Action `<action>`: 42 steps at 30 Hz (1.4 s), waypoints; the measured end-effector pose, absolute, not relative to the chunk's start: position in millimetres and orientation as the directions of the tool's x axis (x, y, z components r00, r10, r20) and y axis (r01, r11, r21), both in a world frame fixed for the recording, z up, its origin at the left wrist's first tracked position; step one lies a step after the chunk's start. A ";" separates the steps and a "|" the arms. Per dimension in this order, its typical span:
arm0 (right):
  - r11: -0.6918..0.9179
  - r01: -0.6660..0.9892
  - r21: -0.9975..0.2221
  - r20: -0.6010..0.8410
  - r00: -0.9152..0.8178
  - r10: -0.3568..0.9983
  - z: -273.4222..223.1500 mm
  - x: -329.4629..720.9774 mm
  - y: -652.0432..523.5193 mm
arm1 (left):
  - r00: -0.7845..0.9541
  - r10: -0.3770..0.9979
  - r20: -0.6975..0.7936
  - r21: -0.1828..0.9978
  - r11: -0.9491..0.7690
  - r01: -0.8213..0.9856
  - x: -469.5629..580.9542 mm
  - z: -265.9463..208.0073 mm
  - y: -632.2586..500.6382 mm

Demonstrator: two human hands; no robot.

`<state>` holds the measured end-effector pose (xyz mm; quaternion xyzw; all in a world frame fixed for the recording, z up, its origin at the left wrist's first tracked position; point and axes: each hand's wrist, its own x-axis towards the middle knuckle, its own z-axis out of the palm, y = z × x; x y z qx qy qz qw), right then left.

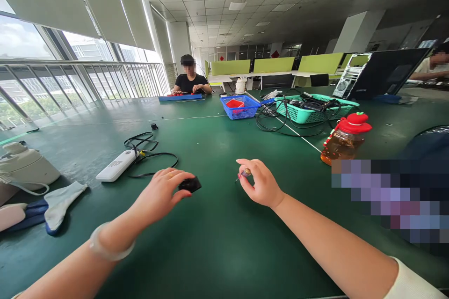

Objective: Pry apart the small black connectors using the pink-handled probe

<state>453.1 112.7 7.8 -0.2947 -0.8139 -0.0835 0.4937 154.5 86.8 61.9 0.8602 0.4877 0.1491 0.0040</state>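
My left hand [157,198], with a pale bangle at its wrist, holds a small black block-like piece [190,185] between thumb and fingers, just above the green table. What kind of piece it is I cannot make out. To its right, my right hand [264,185] pinches a small screwdriver-like tool [246,172] with a rounded brownish end; a thin dark tip points down toward the left. Most of that tool is hidden by the fingers. The two hands are apart, and the held things do not touch.
A white power bank [117,166] with a black cable lies at the left, near a cloth item [65,203] and a beige bottle [26,168]. Farther off stand a blue basket [242,113] and a green basket of cables [305,114]. A red-lidded jar [345,142] stands right. Another person [189,81] sits opposite.
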 end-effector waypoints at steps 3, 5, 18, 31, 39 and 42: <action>0.830 0.531 -0.172 0.819 -0.391 0.420 8.8 453.5 111.7 | 0.571 0.796 0.202 0.154 -0.601 0.784 198.2 53.2 119.9; 0.835 0.519 -0.182 0.794 -0.424 0.436 9.6 453.9 111.7 | 0.587 0.786 0.192 0.167 -0.616 0.770 219.2 44.8 137.3; 0.782 0.585 -0.213 0.634 -0.527 0.566 9.2 451.7 113.8 | 0.453 0.862 0.228 0.427 -0.507 0.749 233.7 -1.0 172.5; 0.861 0.497 0.107 0.613 -0.715 0.336 11.8 441.5 99.6 | 0.373 0.907 0.195 0.515 -0.418 0.748 233.5 -2.4 173.2; 0.837 0.529 0.140 0.579 -0.729 0.364 9.1 440.3 101.2 | 0.383 0.907 0.177 0.554 -0.413 0.723 233.1 -3.0 175.1; 0.836 0.527 0.151 0.578 -0.733 0.358 9.7 440.3 100.6 | 0.388 0.905 0.173 0.561 -0.414 0.717 232.7 -3.6 176.0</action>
